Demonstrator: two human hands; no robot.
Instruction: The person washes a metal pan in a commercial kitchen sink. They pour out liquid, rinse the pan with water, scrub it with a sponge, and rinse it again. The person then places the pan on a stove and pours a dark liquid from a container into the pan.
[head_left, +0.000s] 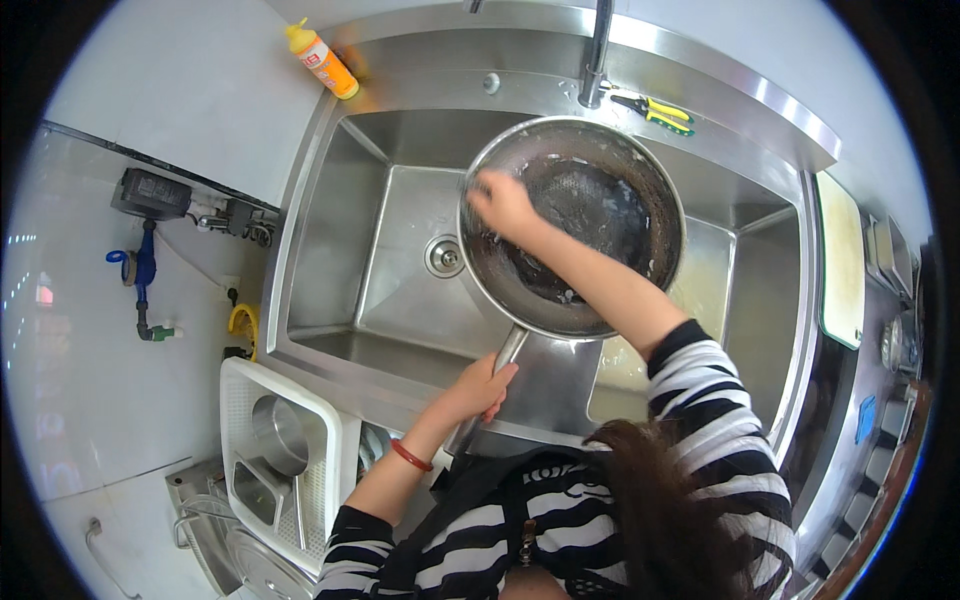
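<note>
A large dark frying pan (592, 195) with a metal rim is held over the double stainless steel sink, spanning the divider. Its inside looks wet, with pale streaks and bits on the bottom and wall. My left hand (480, 386) is closed around the metal part of its long handle (511, 346). Against the inner left wall of the pan is my right hand (504, 204), fingers curled and blurred. Whether anything lies under those fingers cannot be told. My right forearm hides part of the pan's lower right side.
The left sink basin (416, 300) has a drain; cloudy liquid (622, 371) lies in the right one. Behind stand a faucet (592, 82), yellow-handled cutters (664, 116) and an orange squeeze bottle (326, 64). A white basket (337, 442) holds a metal pot (281, 435). A cutting board (840, 262) stands right.
</note>
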